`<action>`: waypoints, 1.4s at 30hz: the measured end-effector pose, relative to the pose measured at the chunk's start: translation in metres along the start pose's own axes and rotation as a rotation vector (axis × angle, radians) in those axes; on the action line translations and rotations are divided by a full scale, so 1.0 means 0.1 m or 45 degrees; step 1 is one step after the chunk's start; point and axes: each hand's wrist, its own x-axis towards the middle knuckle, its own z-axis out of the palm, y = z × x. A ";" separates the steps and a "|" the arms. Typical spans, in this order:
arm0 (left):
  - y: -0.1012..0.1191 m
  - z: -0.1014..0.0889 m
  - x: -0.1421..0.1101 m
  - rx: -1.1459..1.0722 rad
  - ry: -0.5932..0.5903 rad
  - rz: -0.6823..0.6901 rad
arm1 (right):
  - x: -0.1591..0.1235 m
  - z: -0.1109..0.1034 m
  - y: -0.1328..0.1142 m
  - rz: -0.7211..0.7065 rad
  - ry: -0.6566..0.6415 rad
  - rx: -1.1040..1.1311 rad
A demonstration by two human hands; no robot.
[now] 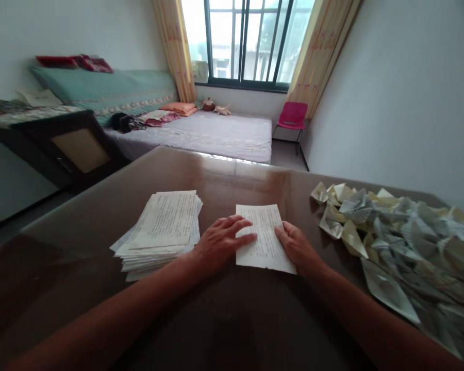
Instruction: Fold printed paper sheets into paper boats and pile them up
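A single printed paper sheet (263, 226) lies flat on the dark brown table (224, 175) in front of me. My left hand (220, 242) rests on its left edge with fingers stretched flat over the page. My right hand (296, 245) presses its right edge, fingers laid along the side. A stack of printed sheets (162, 229) sits just left of my left hand. A heap of folded paper boats (402, 242) covers the table's right side, close to my right forearm.
Beyond the table stand a bed (216, 134) with cushions, a dark cabinet (62, 149) at left, a pink chair (292, 118) by the window (247, 41), and a white wall at right.
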 end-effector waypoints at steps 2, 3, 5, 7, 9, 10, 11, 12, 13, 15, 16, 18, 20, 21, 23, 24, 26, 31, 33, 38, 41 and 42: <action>0.02 0.11 0.07 -0.109 -0.136 0.036 | -0.04 -0.15 0.00 -0.026 -0.023 -0.119; 0.01 0.15 0.09 -0.164 -0.176 0.015 | -0.04 -0.25 -0.01 -0.077 -0.003 -0.234; -0.01 0.19 0.12 -0.253 -0.211 -0.063 | -0.05 -0.49 -0.05 -0.250 0.100 -0.477; -0.01 0.20 0.13 -0.316 -0.184 -0.149 | -0.07 -0.69 -0.11 -0.460 -0.104 -0.634; -0.01 0.21 0.13 -0.363 -0.134 -0.216 | -0.08 -0.80 -0.14 -0.571 -0.470 -0.726; 0.00 0.21 0.14 -0.381 -0.113 -0.234 | -0.09 -0.81 -0.15 -0.589 -0.594 -0.753; 0.01 0.21 0.15 -0.394 -0.105 -0.245 | -0.09 -0.78 -0.14 -0.584 -0.620 -0.763; 0.02 0.22 0.16 -0.403 -0.105 -0.259 | -0.08 -0.74 -0.12 -0.557 -0.570 -0.758; 0.02 0.22 0.17 -0.405 -0.105 -0.290 | -0.06 -0.68 -0.10 -0.509 -0.465 -0.738; 0.01 0.24 0.20 -0.402 -0.091 -0.420 | 0.00 -0.56 -0.05 -0.411 -0.252 -0.681; 0.00 0.25 0.22 -0.411 -0.076 -0.503 | 0.04 -0.51 -0.03 -0.373 -0.188 -0.681; -0.04 0.28 0.25 -0.462 -0.030 -0.640 | 0.11 -0.45 -0.03 -0.326 -0.128 -0.754; -0.08 0.30 0.28 -0.527 -0.001 -0.701 | 0.17 -0.43 -0.05 -0.284 -0.077 -0.857; -0.09 0.30 0.30 -0.541 0.012 -0.712 | 0.19 -0.42 -0.07 -0.262 -0.054 -0.893; -0.11 0.32 0.32 -0.521 0.025 -0.701 | 0.21 -0.39 -0.08 -0.219 0.005 -0.934; -0.12 0.32 0.33 -0.497 0.026 -0.675 | 0.21 -0.37 -0.08 -0.204 0.041 -0.951; -0.12 0.33 0.33 -0.445 0.013 -0.590 | 0.18 -0.33 -0.07 -0.198 0.124 -1.018; -0.08 0.34 0.31 -0.177 -0.123 -0.504 | 0.10 -0.25 -0.02 -0.304 0.175 -1.204; -0.06 0.34 0.31 -0.048 -0.161 -0.518 | 0.09 -0.25 -0.02 -0.349 0.173 -1.215; -0.06 0.32 0.32 0.068 -0.205 -0.522 | 0.11 -0.27 -0.01 -0.374 0.175 -1.229; -0.08 0.33 0.33 0.073 -0.212 -0.535 | 0.12 -0.26 0.00 -0.384 0.172 -1.228; -0.08 0.33 0.33 0.072 -0.209 -0.542 | 0.13 -0.26 0.00 -0.383 0.175 -1.229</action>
